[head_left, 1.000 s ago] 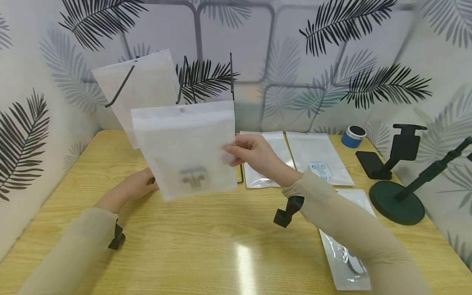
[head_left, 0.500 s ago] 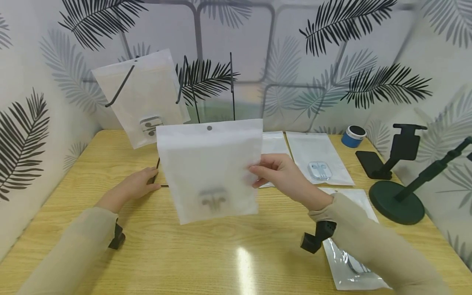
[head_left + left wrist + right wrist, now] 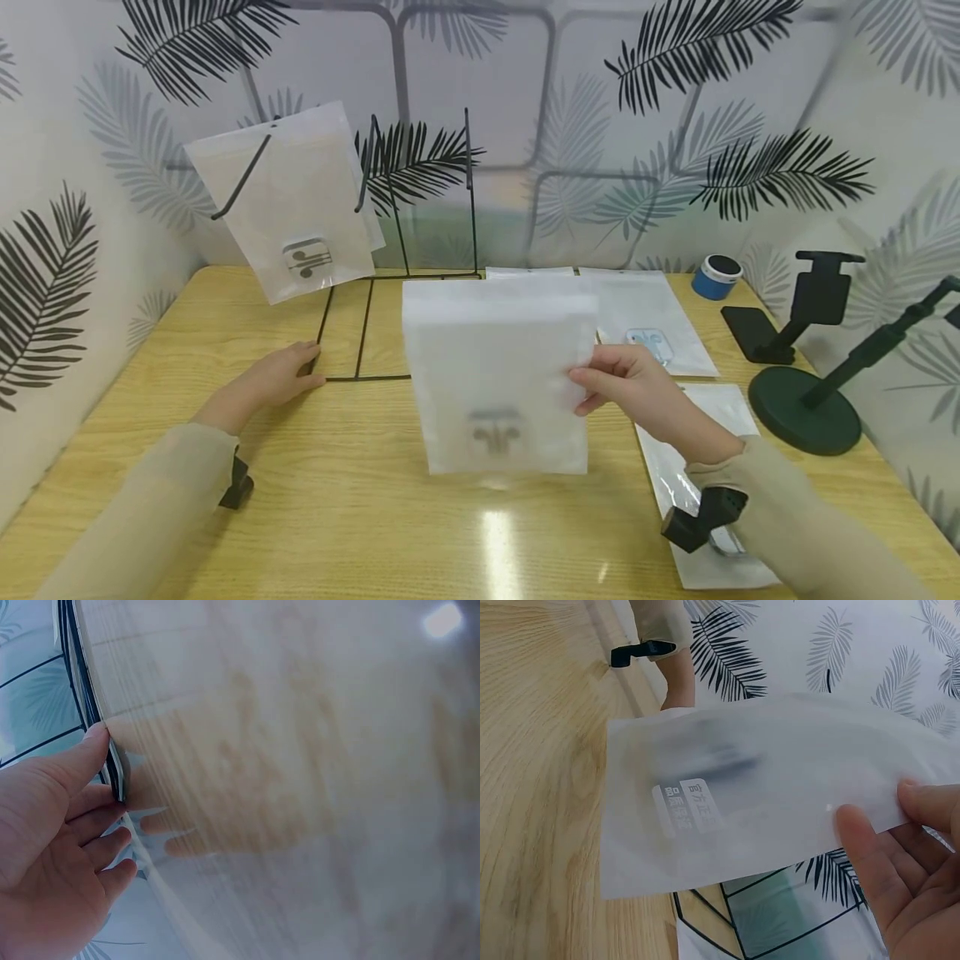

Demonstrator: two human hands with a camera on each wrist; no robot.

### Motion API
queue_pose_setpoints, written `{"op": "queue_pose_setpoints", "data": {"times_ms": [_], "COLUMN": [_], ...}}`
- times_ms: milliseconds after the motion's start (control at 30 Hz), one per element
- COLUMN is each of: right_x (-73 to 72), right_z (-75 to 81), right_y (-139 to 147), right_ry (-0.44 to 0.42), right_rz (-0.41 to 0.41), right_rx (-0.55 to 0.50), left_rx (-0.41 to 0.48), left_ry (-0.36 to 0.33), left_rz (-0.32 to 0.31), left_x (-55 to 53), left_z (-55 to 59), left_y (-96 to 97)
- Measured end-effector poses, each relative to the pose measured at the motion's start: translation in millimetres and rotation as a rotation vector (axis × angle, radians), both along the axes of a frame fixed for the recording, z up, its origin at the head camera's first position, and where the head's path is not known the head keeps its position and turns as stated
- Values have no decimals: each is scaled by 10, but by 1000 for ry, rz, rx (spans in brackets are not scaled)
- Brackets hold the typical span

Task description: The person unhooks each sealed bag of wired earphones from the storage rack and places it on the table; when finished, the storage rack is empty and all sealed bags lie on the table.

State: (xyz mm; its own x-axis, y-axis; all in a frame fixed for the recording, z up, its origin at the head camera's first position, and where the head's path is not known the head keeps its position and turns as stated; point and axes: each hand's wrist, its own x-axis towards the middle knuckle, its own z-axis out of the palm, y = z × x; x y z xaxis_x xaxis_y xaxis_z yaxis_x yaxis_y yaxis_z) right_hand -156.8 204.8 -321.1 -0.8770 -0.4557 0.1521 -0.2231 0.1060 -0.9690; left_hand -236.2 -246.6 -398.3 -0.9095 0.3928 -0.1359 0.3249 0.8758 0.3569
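Observation:
A white zip pouch (image 3: 498, 358) with earphones showing faintly inside hangs over the table, pinched at its right edge by my right hand (image 3: 637, 387). The right wrist view shows thumb and fingertips on the pouch (image 3: 780, 761), which bears a small printed label (image 3: 686, 806). At the left, my left hand (image 3: 273, 377) grips the front corner of a black wire rack (image 3: 367, 377) standing on the table. In the left wrist view the left hand (image 3: 67, 847) has thumb and forefinger on the dark wire (image 3: 114, 769). Another earphone pouch (image 3: 300, 179) hangs, tilted, from the rack's left hook.
More white pouches lie at the right: one with earphones (image 3: 645, 312) at the back, another (image 3: 727, 571) partly under my right forearm. Beyond stand a blue jar-like cylinder (image 3: 712, 285), a black phone stand (image 3: 821, 293) and a dark green round-based stand (image 3: 804, 412).
My right hand has carried the pouch to the right and lower, away from the rack's hooks, uncovering the hanging pouch and the rack's base. The left hand has stayed on the rack.

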Motion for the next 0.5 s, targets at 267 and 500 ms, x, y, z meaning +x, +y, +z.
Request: {"op": "queue_pose_setpoints", "data": {"times_ms": [267,500], "right_x": [122,233], "right_z": [-79,-157], "right_y": [240,398], "right_ry": [-36,-117], "right_rz": [62,100], "right_rx": [26,-2], "left_rx": [8,15], "left_ry": [-8,-13], "left_rz": [6,9], "left_x": [3,4], "left_z": [-26,-27], "left_y": [-7,-7]}}
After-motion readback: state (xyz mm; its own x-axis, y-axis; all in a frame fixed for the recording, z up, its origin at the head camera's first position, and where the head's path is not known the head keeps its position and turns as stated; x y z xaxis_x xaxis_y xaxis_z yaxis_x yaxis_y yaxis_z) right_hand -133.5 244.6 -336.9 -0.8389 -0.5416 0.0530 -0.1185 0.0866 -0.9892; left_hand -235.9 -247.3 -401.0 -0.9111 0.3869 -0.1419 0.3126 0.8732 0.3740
